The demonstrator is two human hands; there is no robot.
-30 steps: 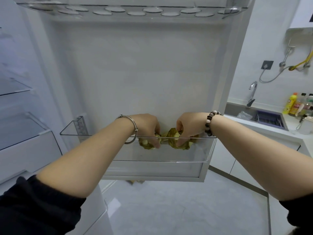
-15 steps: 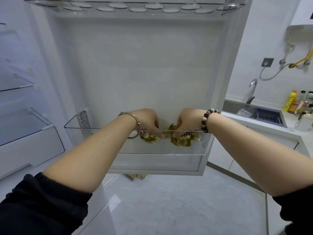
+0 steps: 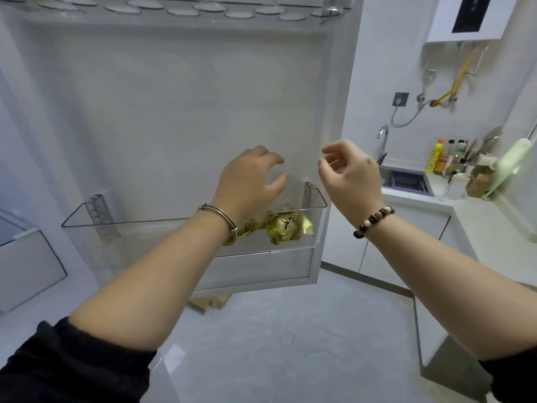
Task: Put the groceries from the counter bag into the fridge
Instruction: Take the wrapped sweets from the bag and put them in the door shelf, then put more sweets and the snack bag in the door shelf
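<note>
Gold foil-wrapped items (image 3: pixel 286 229) lie at the right end of the clear door bin (image 3: pixel 130 228) on the open fridge door (image 3: pixel 186 112). My left hand (image 3: pixel 250 178), with a metal bangle at the wrist, hovers above the bin with loosely spread fingers and holds nothing. My right hand (image 3: pixel 348 170), with a bead bracelet at the wrist, is raised to the right of it, fingers relaxed and empty. Both hands are clear of the foil items. My left wrist hides part of them.
An egg tray shelf (image 3: pixel 186 8) runs along the top of the door. Fridge drawers (image 3: pixel 26 266) are at the left. To the right a counter holds a sink (image 3: pixel 406 180), a tap, bottles (image 3: pixel 441 157) and utensils. Cardboard scraps (image 3: pixel 210 301) lie on the floor under the door.
Both hands let go of the gold foil items in the bin and lifted up and apart. The view has swung right, showing more of the counter.
</note>
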